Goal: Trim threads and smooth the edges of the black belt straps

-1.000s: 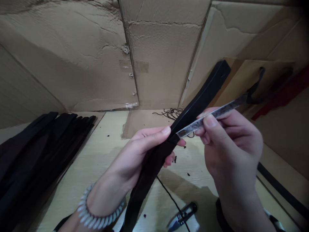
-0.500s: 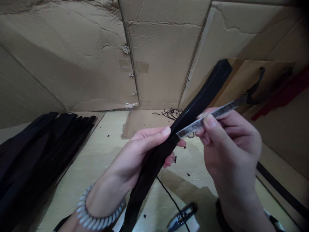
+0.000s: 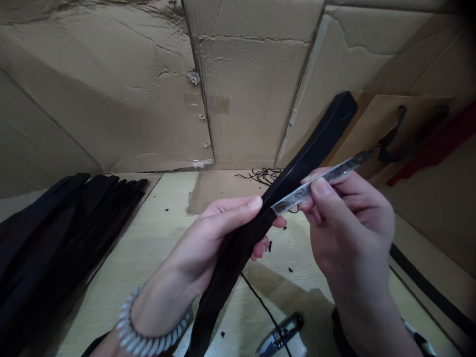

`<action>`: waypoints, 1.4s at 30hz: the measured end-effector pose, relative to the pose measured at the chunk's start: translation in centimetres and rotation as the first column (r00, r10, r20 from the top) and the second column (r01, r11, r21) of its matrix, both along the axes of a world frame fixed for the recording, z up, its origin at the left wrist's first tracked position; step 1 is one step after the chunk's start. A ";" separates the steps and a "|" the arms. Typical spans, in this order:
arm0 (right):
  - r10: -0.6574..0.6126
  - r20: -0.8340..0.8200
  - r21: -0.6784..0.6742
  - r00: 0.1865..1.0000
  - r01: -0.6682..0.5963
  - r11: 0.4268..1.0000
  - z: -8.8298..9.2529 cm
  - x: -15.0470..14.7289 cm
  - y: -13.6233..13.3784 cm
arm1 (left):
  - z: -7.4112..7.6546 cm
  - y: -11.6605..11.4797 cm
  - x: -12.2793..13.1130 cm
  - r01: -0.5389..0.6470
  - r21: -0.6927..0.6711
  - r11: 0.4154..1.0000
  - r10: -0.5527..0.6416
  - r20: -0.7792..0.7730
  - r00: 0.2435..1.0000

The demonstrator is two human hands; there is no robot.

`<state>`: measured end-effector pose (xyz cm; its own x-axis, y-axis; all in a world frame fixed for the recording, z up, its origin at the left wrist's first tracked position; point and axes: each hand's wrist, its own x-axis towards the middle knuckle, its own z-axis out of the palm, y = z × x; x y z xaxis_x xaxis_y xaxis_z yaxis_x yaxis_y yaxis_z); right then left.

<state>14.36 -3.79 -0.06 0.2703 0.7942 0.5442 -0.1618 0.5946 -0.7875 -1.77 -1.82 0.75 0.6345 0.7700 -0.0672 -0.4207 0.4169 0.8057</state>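
Note:
My left hand (image 3: pixel 230 223) is wrapped round a long, slightly curved black bar (image 3: pixel 316 141), thumb on top and fingertips showing beneath. Black fabric (image 3: pixel 232 258) covers the bar's lower part, and its upper part is bare and smooth. Between the thumb and fingers of my right hand (image 3: pixel 342 208) is a thin, flat, silvery strip (image 3: pixel 320 184) that looks wrapped in clear tape. The strip's lower end touches the bar near the fabric's edge, just right of my left thumb. A black cord (image 3: pixel 260 297) hangs below the bar.
Thread snips (image 3: pixel 282 334) lie on the pale tabletop (image 3: pixel 171 218) at the bottom. Black folded cloth (image 3: pixel 67 238) is piled at left. Loose black cords (image 3: pixel 264 174) lie by the cardboard wall (image 3: pixel 256 99). At right are a brown paper bag (image 3: pixel 372 119) and a black strip (image 3: pixel 435 292).
My right hand has shifted slightly left and down, and the silvery strip has moved with it. My left hand and the black bar stay almost still.

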 end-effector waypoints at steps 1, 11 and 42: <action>-0.001 0.006 0.005 1.000 0.001 1.000 0.0 0.0 0.0 | 0.0 0.0 0.0 -0.004 -0.002 1.000 0.004 -0.007 1.000; -0.019 0.053 0.063 0.998 0.016 0.998 -0.2 -0.7 -0.3 | 0.1 -0.1 0.2 -0.030 0.012 0.999 0.030 -0.029 0.999; -0.207 0.134 0.233 0.969 0.173 0.957 0.2 -0.8 -1.5 | 0.3 0.0 0.0 -0.025 0.031 0.999 0.028 -0.109 0.994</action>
<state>13.58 -5.32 0.14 0.3032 0.5940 0.7451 0.0847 0.7620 -0.6420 -1.74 -1.85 1.06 0.6041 0.7890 -0.1116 -0.3400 0.3819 0.8594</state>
